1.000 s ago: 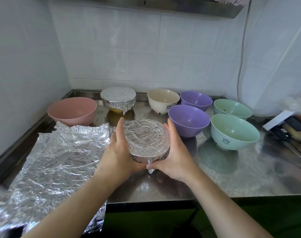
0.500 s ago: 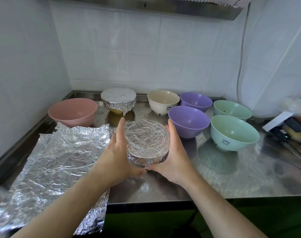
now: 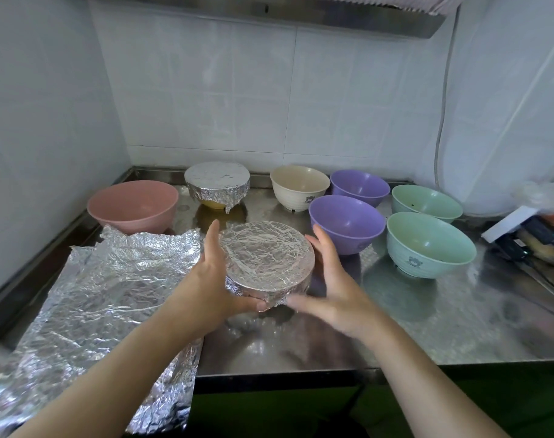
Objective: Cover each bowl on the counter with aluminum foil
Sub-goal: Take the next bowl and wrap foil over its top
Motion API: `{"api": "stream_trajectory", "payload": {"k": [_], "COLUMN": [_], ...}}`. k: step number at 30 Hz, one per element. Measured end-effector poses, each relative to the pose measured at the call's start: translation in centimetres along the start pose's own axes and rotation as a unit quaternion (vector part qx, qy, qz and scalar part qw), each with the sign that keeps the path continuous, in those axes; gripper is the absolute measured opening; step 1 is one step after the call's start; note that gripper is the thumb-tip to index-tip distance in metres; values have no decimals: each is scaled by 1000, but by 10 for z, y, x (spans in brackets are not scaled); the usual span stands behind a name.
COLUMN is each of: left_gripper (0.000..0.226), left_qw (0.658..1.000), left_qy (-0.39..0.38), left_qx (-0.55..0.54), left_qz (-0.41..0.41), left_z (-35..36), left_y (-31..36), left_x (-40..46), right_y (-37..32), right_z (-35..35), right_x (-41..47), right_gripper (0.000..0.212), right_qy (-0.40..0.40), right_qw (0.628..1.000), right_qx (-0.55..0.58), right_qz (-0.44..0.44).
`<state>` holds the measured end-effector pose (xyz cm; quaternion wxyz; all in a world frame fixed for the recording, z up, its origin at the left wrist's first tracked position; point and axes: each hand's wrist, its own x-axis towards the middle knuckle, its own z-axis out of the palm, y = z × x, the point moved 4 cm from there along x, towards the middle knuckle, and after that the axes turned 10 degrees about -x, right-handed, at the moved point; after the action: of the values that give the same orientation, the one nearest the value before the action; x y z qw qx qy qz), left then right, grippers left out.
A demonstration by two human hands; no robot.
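Foil-covered bowl (image 3: 267, 260) — between both palms | left hand (image 3: 213, 279) curls on its near side, right hand (image 3: 327, 284) fingers straight, just beside it | foil likely thin, tears easily — press at rim, not top

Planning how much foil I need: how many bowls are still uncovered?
6: pink bowl at left, cream bowl at the back, two purple bowls beside it, two green bowls at right. None seems hidden.
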<state>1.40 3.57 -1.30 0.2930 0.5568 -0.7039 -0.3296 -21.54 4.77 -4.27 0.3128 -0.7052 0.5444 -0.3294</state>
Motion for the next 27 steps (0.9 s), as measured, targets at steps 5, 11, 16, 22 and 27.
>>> {"api": "stream_trajectory", "payload": {"k": [5,11,16,22,27], "left_gripper": [156,173,113,70,33], "left_qw": [1000,985,932,861,855], "left_qy": [6,43,101,192,225], "left_qx": [-20,-165,-347,-466,-458], "left_qz": [8,-6,-38,-74,-94], "left_z": [2,22,30,41,30], "left_y": [2,11,16,22,22], "left_x": [-6,-5,-5,1,4], "right_y": [1,-20,-21,-18,-5], "right_z": [-12,11,28,53,34], "right_x": [19,32,35,36,21], "right_gripper": [76,30,49,59,38], "right_qy": [138,272,286,311,347], "right_qw": [957,823,757,733,778], "right_qx": [244,473,559,581,484], "right_qz": [72,155,184,167,200]}}
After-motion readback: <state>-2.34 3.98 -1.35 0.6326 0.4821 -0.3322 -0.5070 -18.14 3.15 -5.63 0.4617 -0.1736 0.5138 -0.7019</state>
